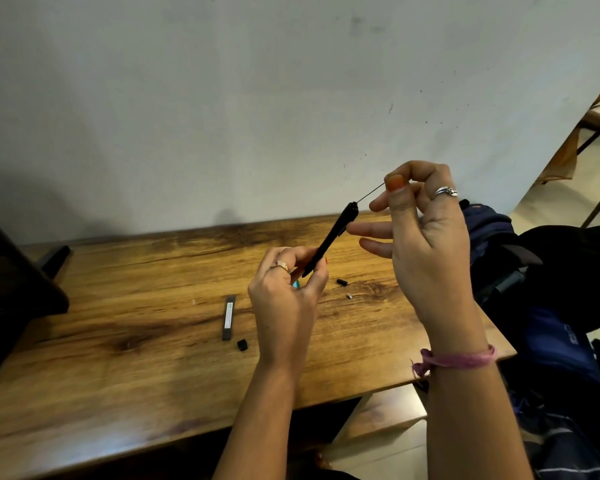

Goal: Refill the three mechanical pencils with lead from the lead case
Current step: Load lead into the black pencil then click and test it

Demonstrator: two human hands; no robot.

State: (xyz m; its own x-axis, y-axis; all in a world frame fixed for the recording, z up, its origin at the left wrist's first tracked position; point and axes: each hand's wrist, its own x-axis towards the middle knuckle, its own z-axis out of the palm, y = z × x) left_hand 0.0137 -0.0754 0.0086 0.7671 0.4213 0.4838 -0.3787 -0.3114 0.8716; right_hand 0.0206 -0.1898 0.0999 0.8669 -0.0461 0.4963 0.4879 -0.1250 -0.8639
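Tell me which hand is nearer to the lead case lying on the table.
Left. The left hand holds the black pencil just right of the lead case, low over the table. The right hand is raised farther right, pinching a lead.

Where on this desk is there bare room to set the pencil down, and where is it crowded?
Bare wood lies left of the lead case, toward the dark object at the desk's left edge, and along the near edge of the desk. It is crowded around the left hand: case, black cap and small parts.
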